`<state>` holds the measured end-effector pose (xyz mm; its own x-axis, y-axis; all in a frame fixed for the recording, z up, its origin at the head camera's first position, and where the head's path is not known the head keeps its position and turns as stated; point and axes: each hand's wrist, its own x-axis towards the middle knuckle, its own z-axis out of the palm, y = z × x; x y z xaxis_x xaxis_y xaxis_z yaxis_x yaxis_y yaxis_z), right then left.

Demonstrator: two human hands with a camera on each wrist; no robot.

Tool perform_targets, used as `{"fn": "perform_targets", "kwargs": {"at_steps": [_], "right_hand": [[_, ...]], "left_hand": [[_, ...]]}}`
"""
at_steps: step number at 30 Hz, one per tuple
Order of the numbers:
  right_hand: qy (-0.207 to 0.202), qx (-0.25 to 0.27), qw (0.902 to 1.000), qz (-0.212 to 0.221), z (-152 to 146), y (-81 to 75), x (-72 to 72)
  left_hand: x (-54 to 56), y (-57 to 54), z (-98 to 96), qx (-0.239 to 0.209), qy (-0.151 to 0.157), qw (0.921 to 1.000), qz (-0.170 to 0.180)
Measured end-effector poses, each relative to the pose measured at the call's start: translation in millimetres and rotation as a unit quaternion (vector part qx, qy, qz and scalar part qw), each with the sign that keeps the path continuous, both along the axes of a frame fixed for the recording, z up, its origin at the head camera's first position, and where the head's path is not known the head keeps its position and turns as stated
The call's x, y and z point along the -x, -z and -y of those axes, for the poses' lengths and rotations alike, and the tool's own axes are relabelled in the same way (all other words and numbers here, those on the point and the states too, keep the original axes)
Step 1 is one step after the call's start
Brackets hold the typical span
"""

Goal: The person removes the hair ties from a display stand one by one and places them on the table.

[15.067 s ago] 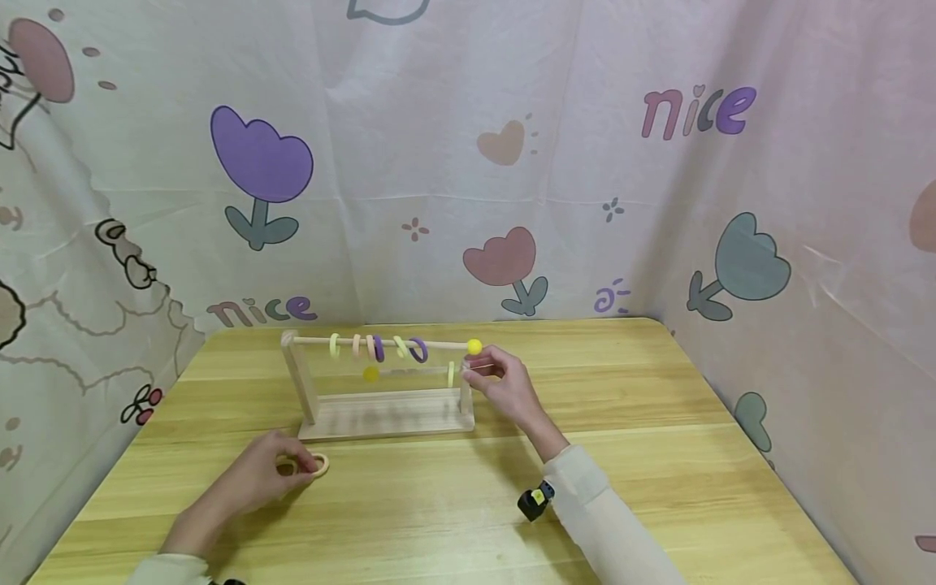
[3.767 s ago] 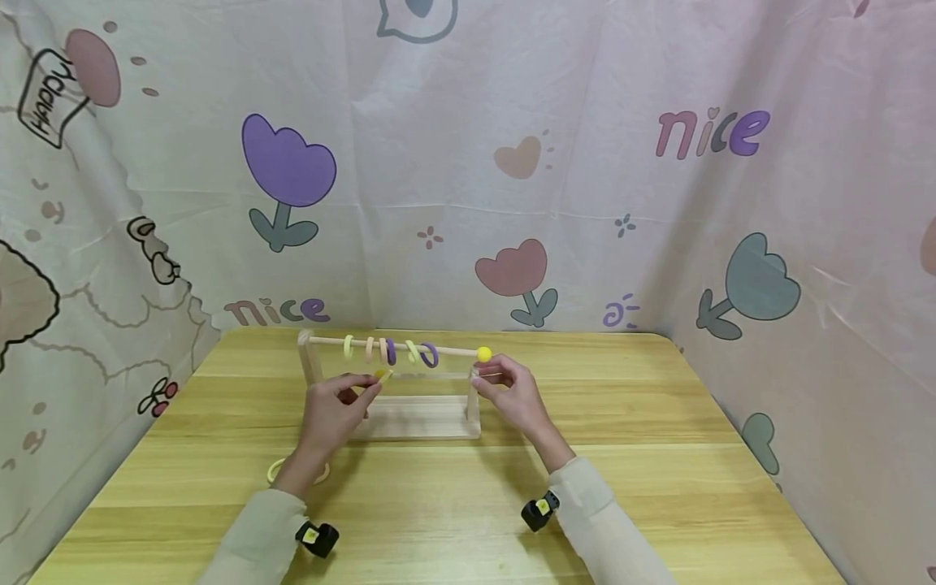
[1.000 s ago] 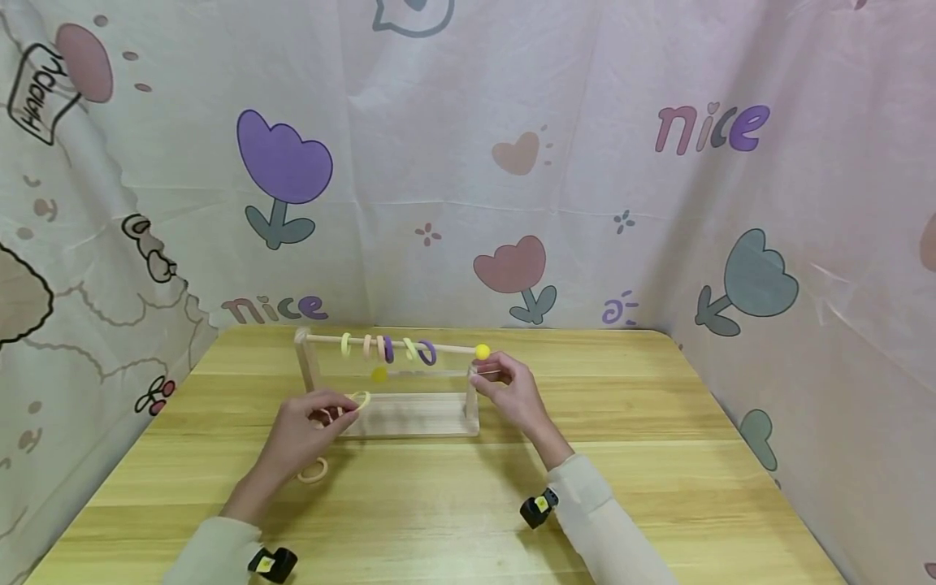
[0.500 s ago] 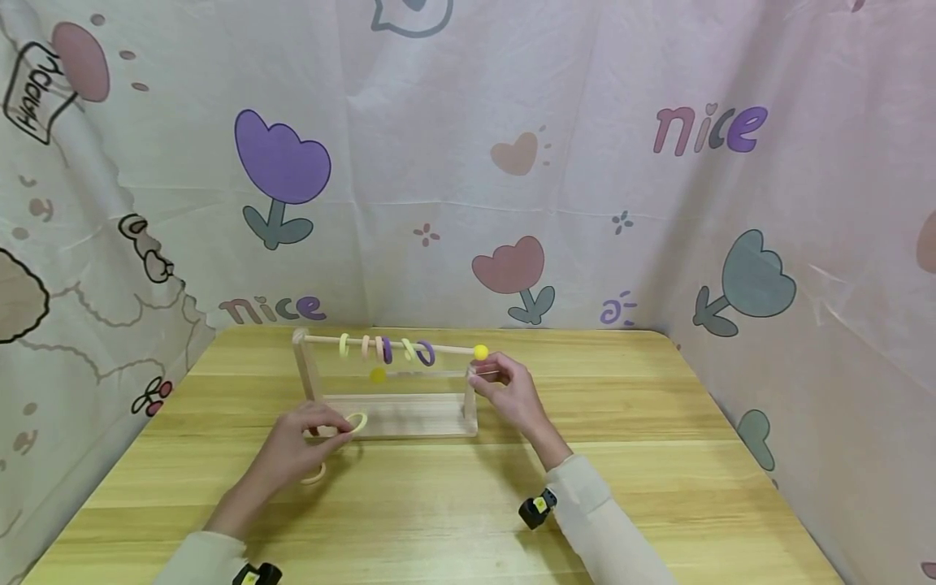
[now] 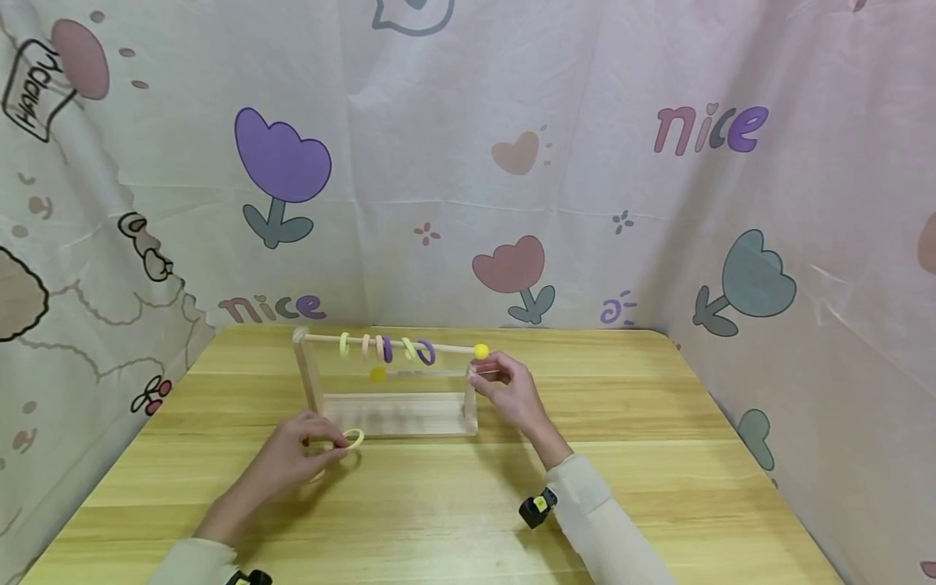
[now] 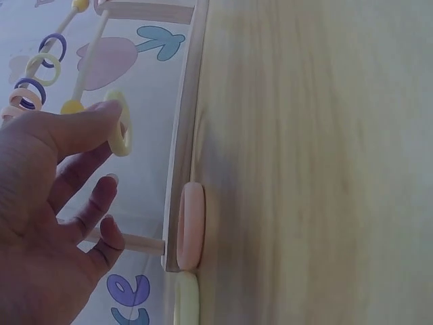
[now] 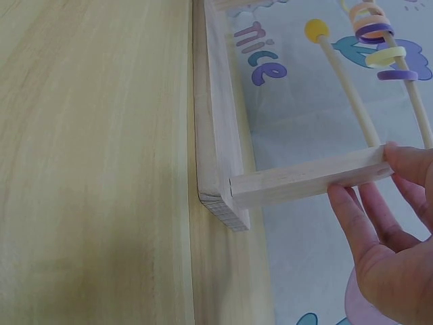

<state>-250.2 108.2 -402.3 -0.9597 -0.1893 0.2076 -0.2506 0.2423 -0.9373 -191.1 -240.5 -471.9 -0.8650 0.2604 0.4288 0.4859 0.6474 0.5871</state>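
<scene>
My left hand (image 5: 292, 455) pinches a pale yellow ring (image 6: 120, 125) between thumb and fingertips, low over the table in front of a wooden rack. My right hand (image 5: 508, 394) grips the top of the rack's short right post (image 7: 311, 177), thumb on one side and fingers on the other. From that post runs a lower rod (image 7: 348, 91) with a yellow ball end (image 5: 378, 374) and no rings on it. The upper rod (image 5: 453, 349) bears several yellow, peach and purple rings (image 5: 387, 349) and ends in a yellow ball (image 5: 481, 352).
A peach ring (image 6: 191, 227) and another pale yellow ring (image 6: 187, 298) lie on the table by the rack base (image 5: 409, 418), mostly hidden behind my left hand in the head view. A patterned curtain (image 5: 409, 162) stands behind the wooden table (image 5: 585, 504).
Earlier a yellow ring hung on the lower rod; my left hand has drawn it off past the ball end and brought it down toward the table. My right hand has stayed at the post.
</scene>
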Motion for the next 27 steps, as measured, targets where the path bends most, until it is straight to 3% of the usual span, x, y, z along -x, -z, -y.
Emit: {"fn": "perform_targets", "kwargs": {"at_steps": [12,27], "right_hand": [[-0.001,0.000,1.0000,0.007,-0.6,0.3,1.3],[-0.002,0.000,1.0000,0.003,-0.2,1.5,2.0]], "left_hand": [[-2.4,1.7,7.1,0.011,0.033,0.9959,0.083],[-1.6,9.7,14.5,0.019,0.061,0.9900,0.126]]}}
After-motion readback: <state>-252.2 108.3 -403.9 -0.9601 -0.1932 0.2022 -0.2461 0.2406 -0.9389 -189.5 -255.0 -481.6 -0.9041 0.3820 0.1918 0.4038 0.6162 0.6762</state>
